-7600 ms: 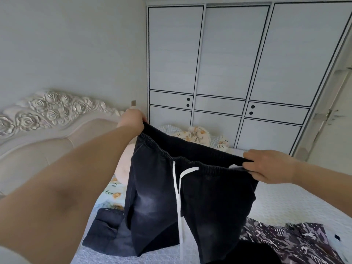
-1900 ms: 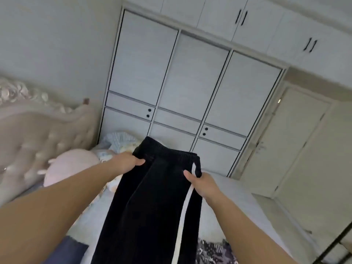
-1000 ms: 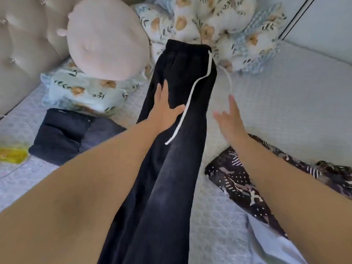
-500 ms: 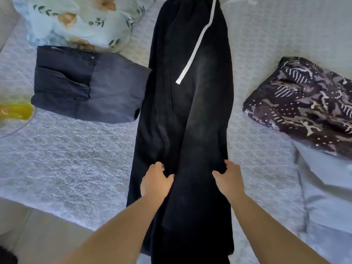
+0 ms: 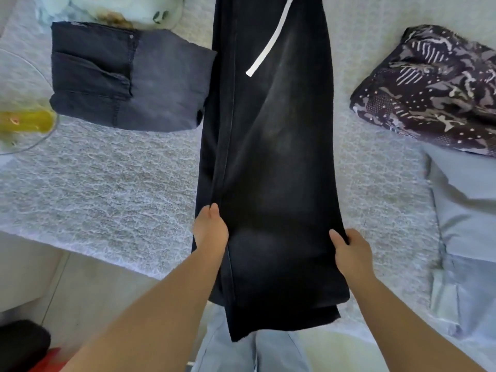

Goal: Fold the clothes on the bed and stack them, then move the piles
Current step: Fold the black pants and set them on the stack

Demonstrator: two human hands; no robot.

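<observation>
While black trousers (image 5: 271, 162) overhang the bed (image 5: 102, 189) edge, both hands' fingers (image 5: 338, 238) pinch their side edges.

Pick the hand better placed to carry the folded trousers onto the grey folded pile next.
Left, probably. The left hand pinches the black trousers on the edge facing the grey folded jeans; the right hand grips the far edge.
</observation>
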